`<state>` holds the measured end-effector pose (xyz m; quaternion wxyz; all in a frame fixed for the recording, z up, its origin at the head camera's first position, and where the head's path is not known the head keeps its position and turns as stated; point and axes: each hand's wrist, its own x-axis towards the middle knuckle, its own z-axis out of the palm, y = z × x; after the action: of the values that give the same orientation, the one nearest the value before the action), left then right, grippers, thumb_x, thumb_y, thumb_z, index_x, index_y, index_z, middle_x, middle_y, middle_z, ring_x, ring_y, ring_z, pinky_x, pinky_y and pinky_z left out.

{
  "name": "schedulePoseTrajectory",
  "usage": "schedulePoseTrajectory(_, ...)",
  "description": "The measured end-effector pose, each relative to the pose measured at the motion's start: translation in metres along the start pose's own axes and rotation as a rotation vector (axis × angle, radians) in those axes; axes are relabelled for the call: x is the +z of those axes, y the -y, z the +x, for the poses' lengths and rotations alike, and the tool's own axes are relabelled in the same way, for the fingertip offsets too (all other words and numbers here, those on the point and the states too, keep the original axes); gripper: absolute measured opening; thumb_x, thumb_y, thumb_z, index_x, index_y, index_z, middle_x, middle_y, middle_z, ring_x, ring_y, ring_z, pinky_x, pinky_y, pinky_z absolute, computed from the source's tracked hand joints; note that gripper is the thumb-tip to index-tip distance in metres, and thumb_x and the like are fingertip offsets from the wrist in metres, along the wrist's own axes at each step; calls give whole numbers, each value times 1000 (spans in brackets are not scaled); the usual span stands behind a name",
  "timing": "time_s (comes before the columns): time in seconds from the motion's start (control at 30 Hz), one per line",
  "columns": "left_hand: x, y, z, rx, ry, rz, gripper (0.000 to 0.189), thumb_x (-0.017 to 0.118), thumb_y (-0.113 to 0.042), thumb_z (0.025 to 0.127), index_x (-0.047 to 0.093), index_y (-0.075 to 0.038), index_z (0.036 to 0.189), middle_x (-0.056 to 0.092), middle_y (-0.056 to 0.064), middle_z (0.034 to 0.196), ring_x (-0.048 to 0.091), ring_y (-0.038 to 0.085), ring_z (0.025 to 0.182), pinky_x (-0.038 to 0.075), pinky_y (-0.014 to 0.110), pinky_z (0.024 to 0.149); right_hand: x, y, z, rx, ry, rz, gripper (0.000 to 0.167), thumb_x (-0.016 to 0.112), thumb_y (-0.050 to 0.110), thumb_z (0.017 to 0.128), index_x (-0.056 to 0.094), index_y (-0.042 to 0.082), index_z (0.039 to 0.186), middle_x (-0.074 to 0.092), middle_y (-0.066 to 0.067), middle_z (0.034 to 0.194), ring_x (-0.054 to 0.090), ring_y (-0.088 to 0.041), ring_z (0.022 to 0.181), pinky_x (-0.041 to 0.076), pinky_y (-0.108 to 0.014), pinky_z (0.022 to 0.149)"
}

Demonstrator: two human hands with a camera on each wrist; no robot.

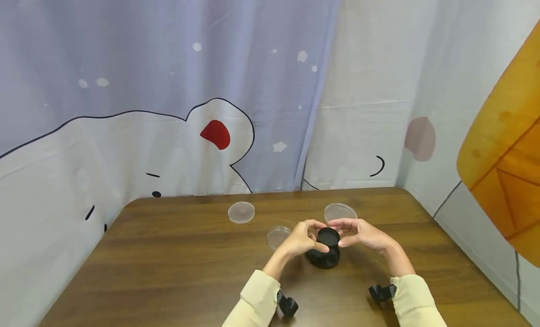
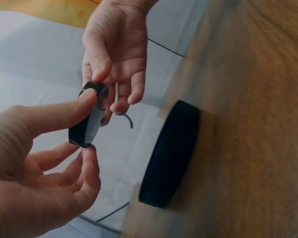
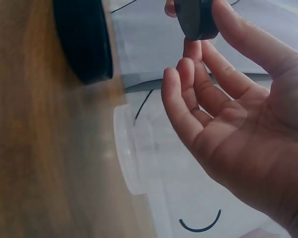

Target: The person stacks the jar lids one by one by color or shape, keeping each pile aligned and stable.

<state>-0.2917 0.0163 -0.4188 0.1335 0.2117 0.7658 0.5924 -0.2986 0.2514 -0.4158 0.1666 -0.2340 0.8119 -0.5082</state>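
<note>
A small round black disc [image 1: 328, 237] with a raised rim is held up between my two hands. My left hand [image 1: 301, 239] pinches its left side, thumb on one side and fingertips at the other. From the right, my right hand [image 1: 363, 233] grips the opposite edge with thumb and fingers. In the left wrist view the disc [image 2: 79, 131] stands tilted, its inner face pale and shiny. Below the hands, a larger black round piece [image 1: 322, 259] rests on the table, seen side-on as a thick dark piece [image 3: 84, 39] in the right wrist view.
Three clear shallow round dishes lie on the wooden table [image 1: 168, 266]: one far left [image 1: 241, 212], one beside my left hand [image 1: 275, 239], one behind my right hand [image 1: 340, 211]. A printed curtain [image 1: 274, 92] hangs along the table's back edge.
</note>
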Motion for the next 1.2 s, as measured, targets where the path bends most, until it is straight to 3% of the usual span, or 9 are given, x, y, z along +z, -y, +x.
schedulePoseTrajectory(0.17,5,10,4,37,-30,115,53,85,3,64,67,1,114,64,11,101,52,12,76,43,19,63,2,-8,0,48,7,-46,57,74,13,83,53,-6,133,60,-18,124,52,-35,120,41,-57,101)
schedulePoseTrajectory(0.27,9,14,4,39,-38,165,52,86,1,63,68,0,111,63,12,105,55,14,83,45,22,71,3,-12,-1,79,16,-46,55,75,14,83,55,-6,130,57,-21,128,49,-40,124,37,-62,103)
schedulePoseTrajectory(0.37,11,19,4,23,-45,200,52,88,-2,61,68,-3,110,58,12,110,52,18,95,44,29,83,5,-16,0,96,20,-45,54,75,13,82,56,-5,129,55,-23,132,49,-35,121,38,-60,102)
schedulePoseTrajectory(0.5,12,24,3,-10,-60,237,53,89,-4,60,66,-7,107,50,11,113,41,22,105,40,41,93,8,-20,4,106,22,-46,52,75,12,82,58,-4,128,58,-22,131,50,-24,113,40,-48,97)
schedulePoseTrajectory(0.67,14,27,1,-13,-62,261,51,89,-3,59,64,-8,104,50,13,115,38,24,106,39,45,95,12,-22,6,117,17,-60,51,76,11,80,60,-2,126,62,-18,126,46,-22,104,37,-35,88)
schedulePoseTrajectory(1.0,11,33,-1,-55,-46,259,50,89,-4,60,63,-7,103,50,15,115,38,25,104,40,43,92,18,-25,9,120,31,-81,48,76,11,80,61,-5,123,63,-14,114,43,-19,87,39,-28,77)
schedulePoseTrajectory(1.2,12,35,-1,-42,-35,257,50,88,-4,61,65,-6,105,49,16,119,38,26,106,38,45,95,19,-26,9,116,19,-89,44,76,7,79,62,-9,117,63,-9,101,45,-15,83,40,-23,72)
